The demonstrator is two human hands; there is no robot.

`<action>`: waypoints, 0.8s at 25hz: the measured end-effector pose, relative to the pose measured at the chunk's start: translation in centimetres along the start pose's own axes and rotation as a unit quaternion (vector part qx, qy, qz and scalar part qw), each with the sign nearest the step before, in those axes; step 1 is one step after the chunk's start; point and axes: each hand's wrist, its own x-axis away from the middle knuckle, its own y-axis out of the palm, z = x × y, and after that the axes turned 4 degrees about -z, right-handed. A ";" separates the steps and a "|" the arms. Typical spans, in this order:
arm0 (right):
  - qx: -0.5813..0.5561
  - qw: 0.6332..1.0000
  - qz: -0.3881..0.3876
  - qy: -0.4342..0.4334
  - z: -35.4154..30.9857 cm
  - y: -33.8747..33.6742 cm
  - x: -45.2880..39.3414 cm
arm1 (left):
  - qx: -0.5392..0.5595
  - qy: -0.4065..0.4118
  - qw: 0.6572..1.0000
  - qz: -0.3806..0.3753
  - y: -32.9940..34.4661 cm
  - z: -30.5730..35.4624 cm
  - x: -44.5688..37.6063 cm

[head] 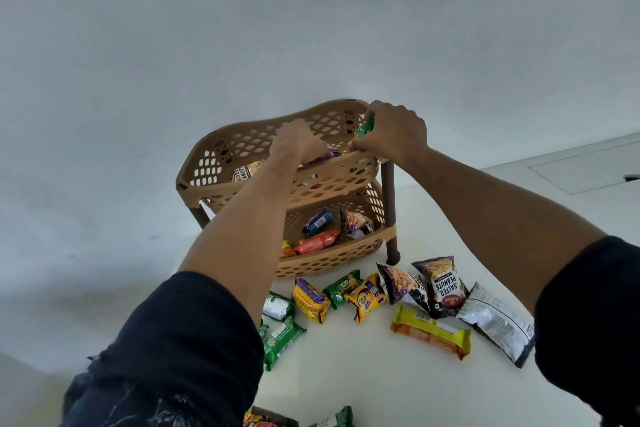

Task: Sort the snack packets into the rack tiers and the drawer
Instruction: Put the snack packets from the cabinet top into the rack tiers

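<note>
Dark sleeves [194, 350] fill the near foreground, both forearms reaching up to the tan two-tier rack [242, 180] on the white table [363, 385]; left hand [298, 142] is inside the rack's top tier, fingers curled down onto a purple packet [327, 154] at the front rim, pinching it; right hand [393, 133] sits at the rack's top right corner, fingers curled around a green packet [363, 130], thumb on the rim. A peanut packet [247, 172] lies in the top tier, left of the left hand; lower tier holds a blue packet [318, 222], an orange-red packet [317, 242] and another peanut packet [356, 222]. In front of the rack, loose on the table: green packets [282, 340], yellow biscuit packets [310, 302], a salted peanuts packet [443, 286] near the rack's brown right leg [389, 215], a long yellow-orange packet [431, 331], a packet showing its white back [495, 322]. No drawer identifiable.
</note>
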 end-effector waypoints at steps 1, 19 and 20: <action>0.006 1.000 0.004 -0.002 0.1 0.1 0.1 | 0.012 0.003 1.000 -0.005 0.1 0.1 0.1; -0.122 0.980 0.109 -0.110 7.6 4.3 10.9 | -0.097 0.421 0.871 0.232 10.9 -1.9 11.2; -0.113 0.984 0.088 -0.106 8.3 5.2 11.9 | -0.098 0.411 0.886 0.192 12.3 -2.5 11.6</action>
